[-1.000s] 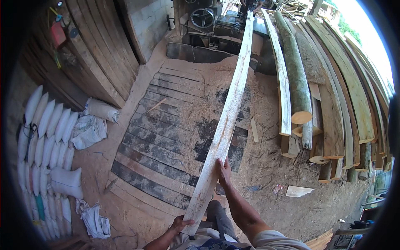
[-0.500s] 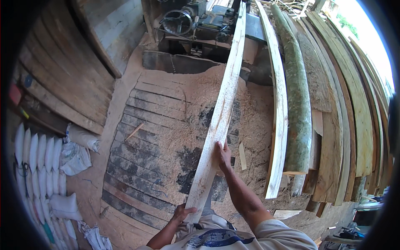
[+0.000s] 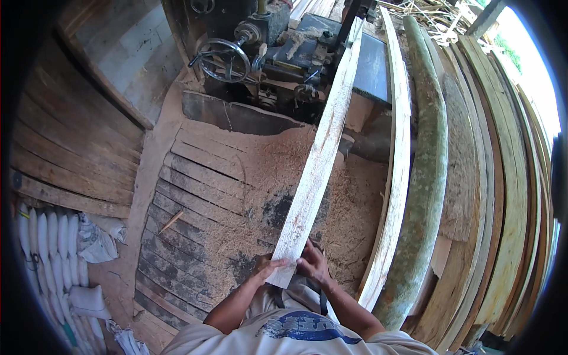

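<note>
A long pale sawn plank [image 3: 316, 151] slants from my waist up to the machine, its near end just in front of my body. At that near end's left edge, my left hand [image 3: 269, 269] is closed on the wood, thumb on the top face and fingers mostly hidden under it. My right hand [image 3: 313, 264] is closed at the right edge, close to the end, with part of its fingers hidden by the plank. The far end lies at a dark upright part of the machine [image 3: 300, 53], beside its metal table [image 3: 373, 65].
A steel handwheel [image 3: 225, 60] sits on the machine's left. To my right lie another pale plank [image 3: 399, 195], a bark-covered log [image 3: 429, 160] and stacked boards [image 3: 503, 154]. Sawdust [image 3: 242, 195] covers the slatted floor; white sacks [image 3: 59, 248] are piled at left.
My right hand has slid back from partway along the plank to its near end. My view has moved nearer the machine, and the side log and plank reach closer to me.
</note>
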`<state>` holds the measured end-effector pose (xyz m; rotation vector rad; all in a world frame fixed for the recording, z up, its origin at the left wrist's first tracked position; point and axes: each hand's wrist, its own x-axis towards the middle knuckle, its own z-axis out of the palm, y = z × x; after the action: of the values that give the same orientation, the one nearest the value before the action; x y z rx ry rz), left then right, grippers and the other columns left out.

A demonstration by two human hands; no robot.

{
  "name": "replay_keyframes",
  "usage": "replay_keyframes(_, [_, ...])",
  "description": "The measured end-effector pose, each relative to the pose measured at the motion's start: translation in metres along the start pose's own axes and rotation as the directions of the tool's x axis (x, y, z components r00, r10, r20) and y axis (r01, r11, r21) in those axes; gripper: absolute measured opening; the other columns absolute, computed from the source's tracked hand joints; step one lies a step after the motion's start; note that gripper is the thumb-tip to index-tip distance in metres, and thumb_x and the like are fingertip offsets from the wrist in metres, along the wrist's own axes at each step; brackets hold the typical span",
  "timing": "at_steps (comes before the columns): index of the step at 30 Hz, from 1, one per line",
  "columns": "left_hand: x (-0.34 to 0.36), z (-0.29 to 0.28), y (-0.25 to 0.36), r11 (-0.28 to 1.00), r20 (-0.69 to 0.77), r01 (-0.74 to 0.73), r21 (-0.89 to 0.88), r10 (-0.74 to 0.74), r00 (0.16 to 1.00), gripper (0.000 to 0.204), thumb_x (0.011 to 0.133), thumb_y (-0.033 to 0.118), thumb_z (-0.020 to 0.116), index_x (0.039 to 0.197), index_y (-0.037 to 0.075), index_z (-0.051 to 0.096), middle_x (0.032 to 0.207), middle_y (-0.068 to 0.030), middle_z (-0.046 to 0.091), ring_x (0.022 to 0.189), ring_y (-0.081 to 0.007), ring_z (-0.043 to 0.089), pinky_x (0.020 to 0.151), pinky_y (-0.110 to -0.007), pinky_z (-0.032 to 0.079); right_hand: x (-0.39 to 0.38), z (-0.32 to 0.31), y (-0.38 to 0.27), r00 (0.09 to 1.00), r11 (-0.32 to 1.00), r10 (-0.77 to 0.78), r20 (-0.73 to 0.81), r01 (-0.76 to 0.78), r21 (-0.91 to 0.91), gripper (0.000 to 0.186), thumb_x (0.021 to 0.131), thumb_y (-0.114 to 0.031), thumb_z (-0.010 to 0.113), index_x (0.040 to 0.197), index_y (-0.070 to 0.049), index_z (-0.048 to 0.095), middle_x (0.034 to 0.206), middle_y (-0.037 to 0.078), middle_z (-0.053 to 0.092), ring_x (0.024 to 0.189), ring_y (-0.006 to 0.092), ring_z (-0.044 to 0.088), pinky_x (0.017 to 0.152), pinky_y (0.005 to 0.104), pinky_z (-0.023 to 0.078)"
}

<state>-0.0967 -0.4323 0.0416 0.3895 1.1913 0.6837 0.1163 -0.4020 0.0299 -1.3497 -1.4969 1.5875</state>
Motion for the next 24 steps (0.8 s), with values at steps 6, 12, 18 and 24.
replay_keyframes(6, [0.139,0.061,0.148,0.998,0.006,0.000,-0.067,0.000,1.000,0.044,0.077,0.027,0.075,0.108,-0.003,0.066,0.097,-0.0119,0.070,0.083,-0.0195,0.068,0.073,-0.033,0.055,0.087,-0.078,-0.058,0.986,0.924,-0.164,0.032,0.165,-0.345,0.079,0.071,-0.032,0.082,0.138,-0.007,0.047,0.095,0.013,0.060,0.090,0.0260,0.063,0.080,0.0359,0.052])
replay_keyframes(12, [0.296,0.114,0.292,0.997,0.054,-0.008,-0.074,0.012,0.998,0.051,0.077,0.024,0.078,0.115,-0.005,0.061,0.104,-0.0153,0.068,0.090,-0.0223,0.067,0.078,-0.035,0.055,0.243,-0.151,-0.082,0.912,0.874,-0.244,-0.330,0.059,-0.482,0.022,0.081,-0.017,0.073,0.098,-0.004,0.069,0.082,0.012,0.066,0.073,0.0264,0.064,0.064,0.0351,0.050])
replay_keyframes(18, [0.390,0.149,0.397,0.907,-0.279,-0.422,-0.012,0.402,0.872,0.051,0.084,0.044,0.069,0.103,0.000,0.055,0.088,-0.0055,0.063,0.081,-0.0130,0.060,0.072,-0.027,0.049,0.416,-0.214,-0.097,0.761,0.985,-0.104,-0.640,-0.011,-0.173,0.023,0.086,-0.019,0.071,0.092,0.003,0.070,0.067,0.004,0.061,0.058,0.0090,0.054,0.054,0.0244,0.045])
replay_keyframes(24, [0.358,0.169,0.320,0.981,-0.166,-0.137,0.134,0.159,0.973,0.040,0.086,0.037,0.067,0.103,0.002,0.060,0.087,-0.0019,0.063,0.079,-0.0099,0.059,0.072,-0.024,0.047,0.549,-0.317,-0.132,0.917,0.937,0.197,-0.347,-0.071,0.343,0.033,0.093,-0.025,0.060,0.118,-0.002,0.061,0.083,0.003,0.063,0.071,0.0115,0.057,0.062,0.0286,0.048])
